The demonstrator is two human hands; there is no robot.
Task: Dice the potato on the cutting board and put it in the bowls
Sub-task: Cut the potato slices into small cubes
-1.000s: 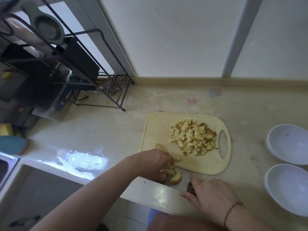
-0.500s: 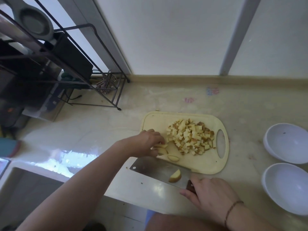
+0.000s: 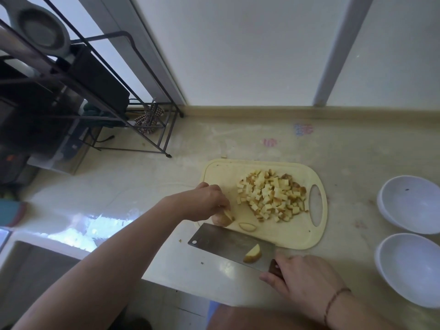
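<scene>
Most of potato was already diced, pile [image 3: 271,195] sat on cutting board [image 3: 295,236]. Left hand [image 3: 204,202] gripped uncut potato chunk [image 3: 223,218] at board's near-left edge; right hand [image 3: 302,279] clasped cleaver [image 3: 228,244] w/ wedge [image 3: 252,254] on blade. Both bowls [image 3: 409,203] were empty; transfer not begun.

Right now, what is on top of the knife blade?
One potato wedge lies on the flat blade, near the handle held by the right hand. The blade's near-left part is bare. What lies under the blade is covered.
</scene>
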